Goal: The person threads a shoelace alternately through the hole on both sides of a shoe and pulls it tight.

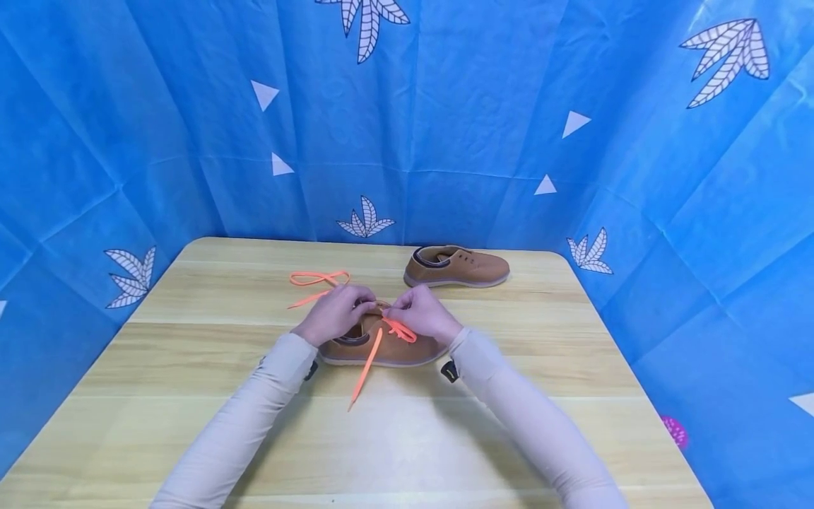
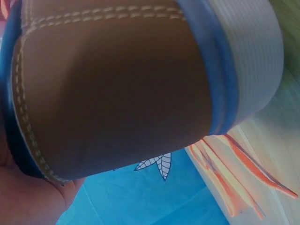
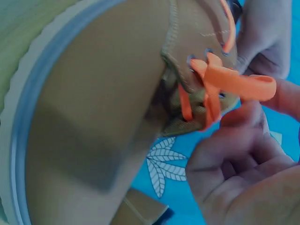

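A brown shoe (image 1: 407,353) sits on the wooden table (image 1: 394,452), toe to the right, with both hands on its upper part. The right hand (image 1: 426,314) has its fingers curled in and pinches the orange lace (image 1: 402,329) over the lacing holes. The left hand (image 1: 337,311) is at the shoe's opening, fingers bent down close to the right hand's; whether it grips the edge or only rests there, I cannot tell.

The head view alone gives the whole layout: one lace end (image 1: 365,371) hangs over the near side of the shoe onto the table, and a looped length of orange lace (image 1: 318,278) lies just beyond the left hand. Whether that length joins the lace in the shoe is hidden. A second brown shoe (image 1: 458,267) stands to the far right, also toe to the right, before a blue cloth (image 1: 394,127) printed with white leaves and triangles.

The right wrist view shows what the head view hides: the lace passing through metal-rimmed holes and crossing the gap, with a flat loop standing up in front of the right fingertips. The left wrist view brings up the heel's double cream stitching and the ridged pale sole (image 2: 258,56), but only a sliver of the left hand; its fingertips are out of sight there.
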The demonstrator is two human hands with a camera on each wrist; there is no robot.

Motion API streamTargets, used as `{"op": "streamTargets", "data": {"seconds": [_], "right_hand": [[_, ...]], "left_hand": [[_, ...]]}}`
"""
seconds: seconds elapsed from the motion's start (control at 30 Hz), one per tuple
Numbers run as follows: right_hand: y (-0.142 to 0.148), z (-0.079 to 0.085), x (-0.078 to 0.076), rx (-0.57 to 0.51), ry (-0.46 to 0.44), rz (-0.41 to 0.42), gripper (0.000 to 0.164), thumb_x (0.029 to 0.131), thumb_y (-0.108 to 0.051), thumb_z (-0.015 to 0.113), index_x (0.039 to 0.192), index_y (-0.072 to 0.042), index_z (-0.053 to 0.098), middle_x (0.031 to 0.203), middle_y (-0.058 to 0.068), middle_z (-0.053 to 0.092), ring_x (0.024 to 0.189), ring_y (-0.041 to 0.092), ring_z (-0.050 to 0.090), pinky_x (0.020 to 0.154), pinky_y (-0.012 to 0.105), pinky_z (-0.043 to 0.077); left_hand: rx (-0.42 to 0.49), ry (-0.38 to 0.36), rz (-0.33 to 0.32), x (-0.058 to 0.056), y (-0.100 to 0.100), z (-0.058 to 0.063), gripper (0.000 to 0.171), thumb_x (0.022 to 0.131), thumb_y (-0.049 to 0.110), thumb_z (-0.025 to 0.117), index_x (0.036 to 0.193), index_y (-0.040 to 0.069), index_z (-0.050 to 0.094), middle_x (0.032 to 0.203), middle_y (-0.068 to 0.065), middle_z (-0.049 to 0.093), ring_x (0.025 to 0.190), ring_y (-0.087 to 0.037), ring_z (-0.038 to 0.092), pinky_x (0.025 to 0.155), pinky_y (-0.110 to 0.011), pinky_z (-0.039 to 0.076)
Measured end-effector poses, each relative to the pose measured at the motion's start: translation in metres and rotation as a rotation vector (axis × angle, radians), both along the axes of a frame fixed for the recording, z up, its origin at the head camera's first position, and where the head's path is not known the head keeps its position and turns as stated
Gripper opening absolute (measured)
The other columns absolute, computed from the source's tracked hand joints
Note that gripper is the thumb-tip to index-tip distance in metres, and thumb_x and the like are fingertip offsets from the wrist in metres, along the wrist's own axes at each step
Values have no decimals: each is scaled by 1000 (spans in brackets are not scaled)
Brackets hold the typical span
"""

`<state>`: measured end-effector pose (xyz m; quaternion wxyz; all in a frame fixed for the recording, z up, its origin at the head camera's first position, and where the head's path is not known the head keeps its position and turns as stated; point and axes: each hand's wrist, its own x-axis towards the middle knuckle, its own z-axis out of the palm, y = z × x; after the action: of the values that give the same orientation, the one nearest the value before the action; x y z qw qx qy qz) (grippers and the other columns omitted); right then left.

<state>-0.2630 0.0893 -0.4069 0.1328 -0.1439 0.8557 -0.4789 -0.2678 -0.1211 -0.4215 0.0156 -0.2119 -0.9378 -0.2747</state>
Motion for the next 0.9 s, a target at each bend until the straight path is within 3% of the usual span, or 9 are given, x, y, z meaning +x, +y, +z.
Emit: {"op": "streamTargets", "data": {"seconds": [0.27, 0.6, 0.77, 0.9], "right_hand": [[-8, -10, 4, -21, 55, -82, 16, 94, -15, 73, 84, -5, 81, 62, -3, 68, 56, 7, 55, 53, 21, 41], [-17, -21, 9, -92, 26, -194, 20, 96, -19, 71, 82, -8, 80, 54, -2, 62, 42, 8, 49, 40, 21, 32], [-21, -28, 11, -130, 84, -223, 22, 97, -21, 71, 84, -7, 81, 51, -4, 60, 42, 7, 47, 41, 21, 31], [-23, -33, 12, -143, 133, -235, 22, 98, -22, 72, 84, -7, 82, 54, -3, 60, 43, 7, 45, 41, 21, 29]], "left_hand": [[3, -1, -5, 2, 2, 0, 14, 101, 20, 67, 104, 14, 79, 100, -1, 78, 84, -13, 66, 79, -37, 56], [-4, 10, -1, 1, 1, 0, 13, 100, 20, 69, 104, 13, 79, 97, -1, 77, 82, -14, 63, 76, -34, 54], [1, -4, -13, 1, 1, 1, 13, 100, 21, 69, 104, 12, 78, 94, -2, 76, 81, -15, 64, 74, -34, 55], [28, -51, -17, 0, -1, 2, 14, 100, 19, 68, 110, 11, 74, 102, -4, 76, 90, -18, 68, 82, -38, 57]]}}
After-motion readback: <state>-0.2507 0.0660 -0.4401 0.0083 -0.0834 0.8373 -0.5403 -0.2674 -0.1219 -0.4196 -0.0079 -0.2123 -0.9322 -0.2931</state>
